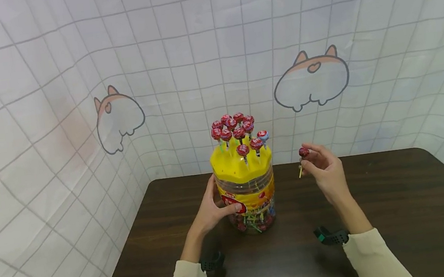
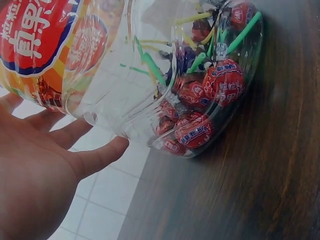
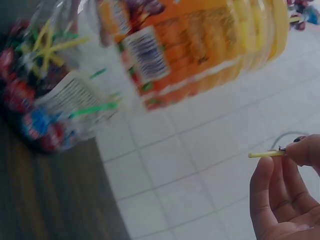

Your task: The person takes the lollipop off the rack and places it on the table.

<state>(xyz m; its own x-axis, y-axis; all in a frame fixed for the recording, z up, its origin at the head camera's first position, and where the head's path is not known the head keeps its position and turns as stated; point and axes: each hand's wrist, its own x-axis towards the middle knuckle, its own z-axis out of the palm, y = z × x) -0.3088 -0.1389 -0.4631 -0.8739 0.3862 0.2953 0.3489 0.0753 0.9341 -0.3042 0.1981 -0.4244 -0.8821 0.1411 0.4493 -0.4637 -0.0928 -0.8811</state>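
A clear plastic lollipop jar [image 1: 249, 186] with a yellow lid [image 1: 232, 167] stands on the table, and lollipops [image 1: 239, 134] with mostly red wrappers are stuck upright in the lid. My left hand [image 1: 213, 210] holds the jar at its left side, thumb across the front label and fingers around the side. More wrapped lollipops [image 2: 195, 130] lie loose in the bottom of the jar. Right of the jar, my right hand [image 1: 327, 169] pinches a red lollipop [image 1: 304, 151] above the table, its yellow stick [image 3: 262, 154] pointing down in the head view.
The dark wooden table [image 1: 383, 211] carries the jar. A white grid-patterned cloth [image 1: 199, 29] with cartoon animal drawings hangs behind and to the left and right. Dark straps [image 1: 332, 236] are worn at both wrists.
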